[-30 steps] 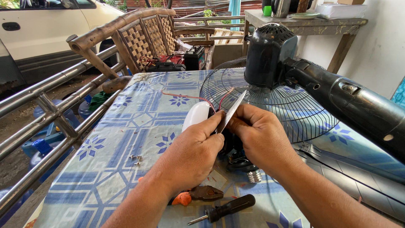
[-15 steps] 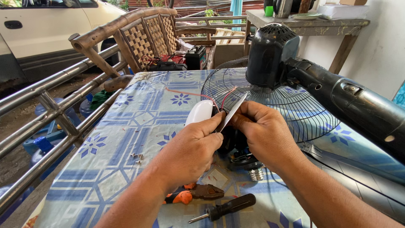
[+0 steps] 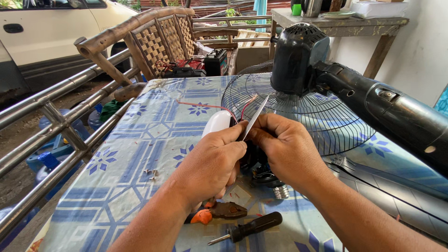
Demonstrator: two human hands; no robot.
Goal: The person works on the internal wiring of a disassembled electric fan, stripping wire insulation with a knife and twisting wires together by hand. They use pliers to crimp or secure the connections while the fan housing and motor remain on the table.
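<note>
both hands (image 3: 212,163) (image 3: 284,149) pinch-grip a thin blade (image 3: 255,119), mid-frame — stiff, light, sharp-looking; probably safest held by flat sides.

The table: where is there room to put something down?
The table has bare cloth on its left half, between the metal rail and the hands, apart from small screws. It is crowded near the left hand and right hand, with pliers, screwdriver and fan grille.
</note>
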